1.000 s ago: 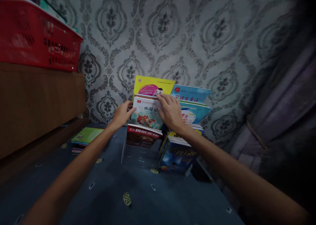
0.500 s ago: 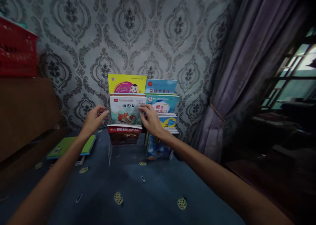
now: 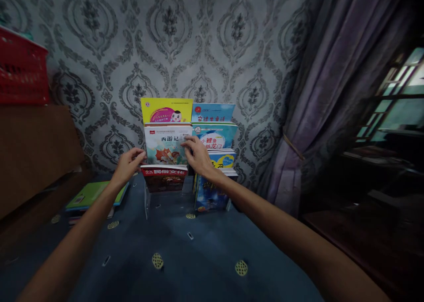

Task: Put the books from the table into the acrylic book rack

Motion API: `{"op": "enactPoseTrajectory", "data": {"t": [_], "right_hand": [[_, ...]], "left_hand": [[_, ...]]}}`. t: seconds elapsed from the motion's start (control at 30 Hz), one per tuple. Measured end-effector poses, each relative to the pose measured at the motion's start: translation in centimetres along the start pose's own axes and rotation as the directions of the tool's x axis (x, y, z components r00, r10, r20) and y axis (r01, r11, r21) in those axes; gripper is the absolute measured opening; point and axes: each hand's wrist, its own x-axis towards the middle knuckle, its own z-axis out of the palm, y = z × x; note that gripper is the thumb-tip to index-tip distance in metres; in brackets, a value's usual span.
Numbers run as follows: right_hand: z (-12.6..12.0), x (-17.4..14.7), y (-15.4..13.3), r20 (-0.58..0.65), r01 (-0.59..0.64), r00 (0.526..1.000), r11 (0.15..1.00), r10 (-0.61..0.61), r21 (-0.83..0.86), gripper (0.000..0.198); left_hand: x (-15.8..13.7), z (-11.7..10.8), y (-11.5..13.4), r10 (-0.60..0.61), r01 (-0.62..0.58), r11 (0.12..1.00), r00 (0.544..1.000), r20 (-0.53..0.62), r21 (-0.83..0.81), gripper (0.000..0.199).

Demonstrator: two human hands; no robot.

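Note:
A tiered clear rack point(image 3: 147, 205) holds several upright children's books in two columns. In the left column, a white and teal book point(image 3: 162, 149) with an orange picture leans between my two hands. My right hand point(image 3: 198, 156) grips its right edge, fingertips on the front cover. At its left edge, my left hand point(image 3: 127, 166) has curled fingers, with the tips touching that side. A dark red book point(image 3: 165, 178) stands in front of it, lower down. Behind rises a yellow book point(image 3: 167, 108).
Blue books point(image 3: 213, 112) and a dark blue book point(image 3: 212, 194) fill the right column. A green book point(image 3: 88, 194) lies on a small stack at left. Beyond are a cardboard box point(image 3: 36, 152) and red basket point(image 3: 23, 68). A purple curtain point(image 3: 318, 94) hangs at right.
My left hand has come slightly lower and closer to the book's left edge. My right hand stays on the right edge. The whole view has shifted slightly.

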Motion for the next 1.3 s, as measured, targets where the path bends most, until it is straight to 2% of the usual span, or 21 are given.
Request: {"op": "enactPoseTrajectory", "data": {"t": [0.13, 0.33, 0.53, 0.6, 0.7, 1.0, 1.17, 1.3], "right_hand": [[0.4, 0.3, 0.4, -0.053, 0.019, 0.998, 0.998, -0.016, 0.059, 0.024], [0.9, 1.1, 0.6, -0.05, 0.048, 0.998, 0.994, -0.043, 0.095, 0.026], [1.2, 1.3, 0.9, -0.063, 0.061, 0.996, 0.994, -0.055, 0.091, 0.026], [1.1, 1.2, 1.0, -0.071, 0.071, 0.995, 0.993, -0.064, 0.093, 0.026], [0.9, 1.0, 1.1, -0.067, 0.087, 0.994, 0.992, -0.081, 0.095, 0.026], [0.7, 0.7, 1.1, -0.09, 0.102, 0.991, 0.993, -0.096, 0.065, 0.025], [0.5, 0.5, 1.0, -0.079, 0.086, 0.994, 0.994, -0.081, 0.066, 0.025], [0.3, 0.4, 1.0, -0.072, 0.08, 0.995, 0.995, -0.075, 0.062, 0.025]], "left_hand": [[-0.4, 0.2, 0.1, -0.03, 0.03, 0.999, 1.0, -0.008, -0.03, 0.061], [-0.7, 0.5, 0.2, -0.017, 0.016, 0.999, 1.0, -0.019, -0.032, 0.061], [0.6, 0.6, 1.2, 0.234, -0.233, 0.971, 0.972, -0.019, 0.053, 0.045], [1.1, 0.7, 1.6, 0.268, -0.267, 0.962, 0.963, -0.009, 0.056, 0.041], [1.7, 1.0, 1.4, 0.255, -0.255, 0.967, 0.966, -0.036, 0.001, 0.037], [2.7, 1.3, -1.7, 0.101, -0.128, 0.972, 0.985, -0.141, -0.196, 0.022], [3.3, 1.6, -2.3, 0.106, -0.126, 0.972, 0.988, -0.11, -0.198, 0.014], [3.3, 1.8, -2.5, 0.147, -0.167, 0.977, 0.977, -0.152, -0.134, 0.011]]}}
